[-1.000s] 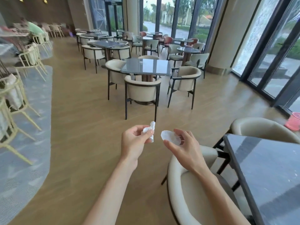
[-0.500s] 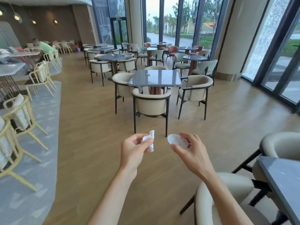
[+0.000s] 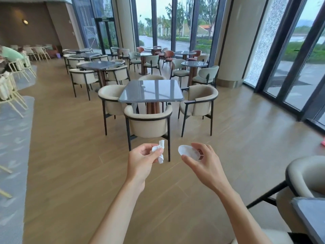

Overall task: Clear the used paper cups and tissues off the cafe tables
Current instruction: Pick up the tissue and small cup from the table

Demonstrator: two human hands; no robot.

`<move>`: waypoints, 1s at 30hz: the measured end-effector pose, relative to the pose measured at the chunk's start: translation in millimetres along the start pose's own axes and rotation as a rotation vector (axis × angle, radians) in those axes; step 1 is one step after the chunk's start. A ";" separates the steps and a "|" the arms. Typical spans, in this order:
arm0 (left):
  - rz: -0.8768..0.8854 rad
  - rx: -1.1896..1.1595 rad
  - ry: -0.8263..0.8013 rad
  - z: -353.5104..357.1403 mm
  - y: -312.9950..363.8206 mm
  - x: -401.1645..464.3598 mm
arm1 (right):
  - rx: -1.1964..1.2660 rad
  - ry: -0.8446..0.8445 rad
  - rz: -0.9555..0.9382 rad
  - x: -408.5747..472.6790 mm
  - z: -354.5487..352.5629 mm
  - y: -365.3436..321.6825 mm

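My left hand (image 3: 143, 160) pinches a crumpled white tissue (image 3: 159, 150) between thumb and fingers, held at chest height over the wooden floor. Beside it, my right hand (image 3: 202, 162) grips a white paper cup (image 3: 188, 152), its open mouth turned to the left. The two hands are a short gap apart. Straight ahead stands a square grey table (image 3: 151, 91) with a small white scrap (image 3: 143, 86) on its top. A further grey table (image 3: 99, 65) behind it to the left carries another small white item (image 3: 99, 62).
Cream armchairs (image 3: 148, 124) ring the table ahead; one stands directly between me and it. Another chair (image 3: 306, 178) and a grey table corner (image 3: 311, 217) are at the near right. Glass walls run along the right. A carpet with pale chairs lies left, with a seated person (image 3: 10, 54).
I have walked forward and turned left: the grey table ahead is nearer and the near right table has slid out toward the frame edge. Both hands keep their hold.
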State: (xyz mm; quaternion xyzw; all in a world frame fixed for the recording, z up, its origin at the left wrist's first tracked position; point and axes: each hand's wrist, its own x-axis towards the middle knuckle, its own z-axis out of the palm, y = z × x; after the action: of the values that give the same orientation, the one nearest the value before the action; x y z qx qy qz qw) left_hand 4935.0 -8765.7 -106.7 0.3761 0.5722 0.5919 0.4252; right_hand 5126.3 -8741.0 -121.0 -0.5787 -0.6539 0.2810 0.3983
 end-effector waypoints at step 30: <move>-0.092 -0.056 -0.673 313.5 -31.1 419.9 | -0.113 0.537 0.387 365.4 -52.5 152.8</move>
State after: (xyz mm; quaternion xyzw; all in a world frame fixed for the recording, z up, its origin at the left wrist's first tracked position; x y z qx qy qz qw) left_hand 5080.1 -8262.0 -135.5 0.5126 0.3996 0.4302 0.6265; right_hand 5247.4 -8361.3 -148.6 -0.7665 -0.4184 0.1523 0.4629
